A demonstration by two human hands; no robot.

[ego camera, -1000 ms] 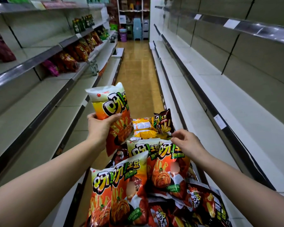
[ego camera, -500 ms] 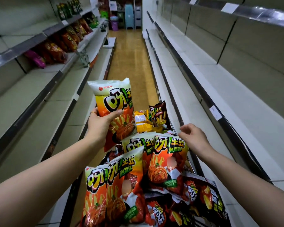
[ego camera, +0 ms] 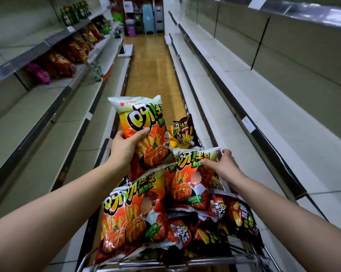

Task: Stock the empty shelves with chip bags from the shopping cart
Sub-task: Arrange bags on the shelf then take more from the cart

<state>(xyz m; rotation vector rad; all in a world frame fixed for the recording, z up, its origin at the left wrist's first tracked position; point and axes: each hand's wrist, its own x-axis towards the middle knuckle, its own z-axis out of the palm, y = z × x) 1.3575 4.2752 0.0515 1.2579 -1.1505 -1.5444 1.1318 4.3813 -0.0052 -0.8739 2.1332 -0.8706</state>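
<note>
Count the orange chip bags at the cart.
5 orange bags: one in left hand, one in right hand, two at near left, one half-hidden centrally. More may be buried.

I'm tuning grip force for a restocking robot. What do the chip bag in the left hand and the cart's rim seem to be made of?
The chip bag in the left hand looks like glossy printed plastic film: sheen, crinkles at the thumb. The cart rim looks like shiny metal tubing, judging by its bright highlights.
</note>
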